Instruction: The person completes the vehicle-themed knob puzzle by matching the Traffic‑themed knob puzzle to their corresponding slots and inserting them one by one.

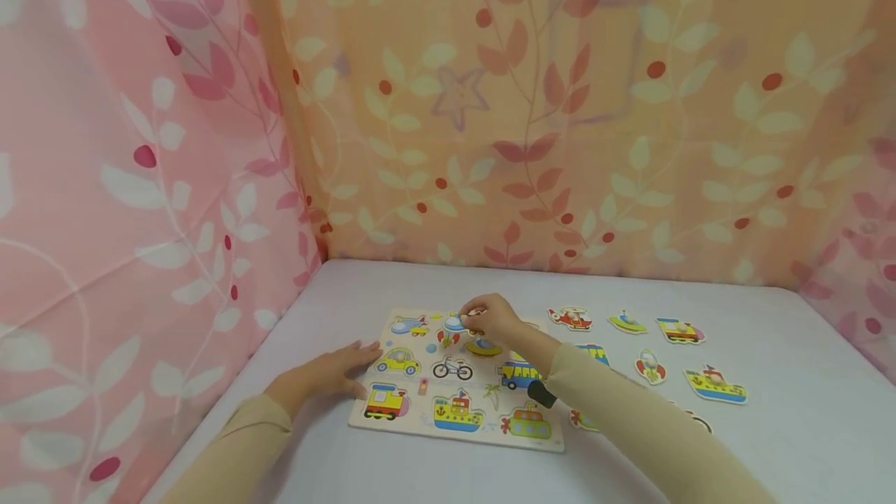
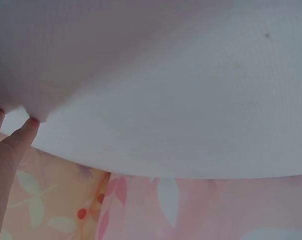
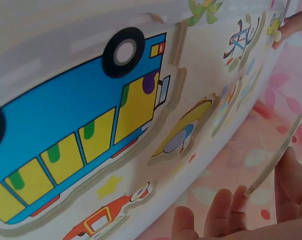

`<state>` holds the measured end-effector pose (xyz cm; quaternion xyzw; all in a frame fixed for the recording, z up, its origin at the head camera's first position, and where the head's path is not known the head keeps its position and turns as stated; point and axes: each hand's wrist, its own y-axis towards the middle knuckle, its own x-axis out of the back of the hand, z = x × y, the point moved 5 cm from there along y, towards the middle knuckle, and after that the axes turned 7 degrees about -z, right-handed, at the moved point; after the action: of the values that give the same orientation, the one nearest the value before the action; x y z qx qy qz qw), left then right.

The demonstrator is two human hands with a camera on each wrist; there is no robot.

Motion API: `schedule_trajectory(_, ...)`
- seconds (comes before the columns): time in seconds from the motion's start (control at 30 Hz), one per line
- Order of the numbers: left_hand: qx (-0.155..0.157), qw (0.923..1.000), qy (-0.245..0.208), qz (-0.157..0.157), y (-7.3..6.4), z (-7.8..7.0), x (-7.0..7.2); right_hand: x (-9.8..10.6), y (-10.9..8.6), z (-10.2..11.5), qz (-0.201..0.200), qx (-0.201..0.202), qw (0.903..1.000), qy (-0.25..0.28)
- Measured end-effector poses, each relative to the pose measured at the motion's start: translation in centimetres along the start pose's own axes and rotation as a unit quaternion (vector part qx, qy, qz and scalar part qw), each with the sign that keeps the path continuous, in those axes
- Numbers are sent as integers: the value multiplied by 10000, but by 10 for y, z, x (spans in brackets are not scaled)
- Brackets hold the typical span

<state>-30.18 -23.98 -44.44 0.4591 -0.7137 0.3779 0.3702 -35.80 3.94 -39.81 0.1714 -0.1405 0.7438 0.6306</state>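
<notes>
My right hand pinches a thin flat puzzle piece, blue and white on top, above the upper middle of a wooden vehicle puzzle board. In the right wrist view the piece shows edge-on between thumb and fingers, apart from the board. Below it on the board lies the rocket picture, partly covered. Fingers of my left hand lie straight along the board's left edge, beside the car picture. The left wrist view shows mostly white table and two fingertips.
Loose pieces lie right of the board: a helicopter, a flying saucer, a train, a rocket and a ship. My right sleeve covers others partly. Patterned curtains hang behind the white table.
</notes>
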Motion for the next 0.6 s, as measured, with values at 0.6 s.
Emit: schedule_trajectory(0.6, -189, 9998, -59, 63, -3, 0, 2, -23, 26, -2, -63, -242, 9993, -277)
